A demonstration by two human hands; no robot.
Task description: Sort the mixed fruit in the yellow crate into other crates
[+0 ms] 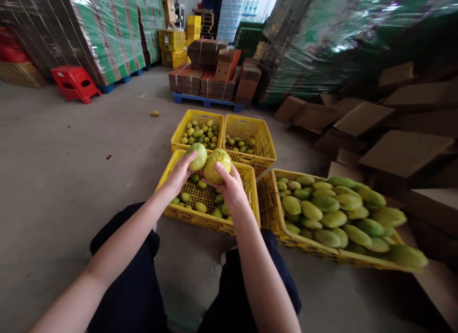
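Note:
My left hand (181,173) is closed around a smooth, shiny, pale green round fruit (196,156), the thumb lying on its side. In my right hand (229,180) is a yellower fruit (217,165) with bumpy skin, gripped between the thumb and fingers. The two fruits are side by side, almost touching, above a yellow plastic crate (211,222) between my knees. Several green and yellow fruits (201,207) lie scattered on its slotted bottom. My hands and the held fruits hide part of its far side.
Behind stand two more yellow crates (274,154) with smaller-looking fruits. A crate (272,213) heaped with green-yellow fruits (334,218) is at right, near cardboard boxes (404,151). A red stool (73,80), a loose fruit (154,113) and a blue pallet (207,102) with flattened cartons occupy the floor.

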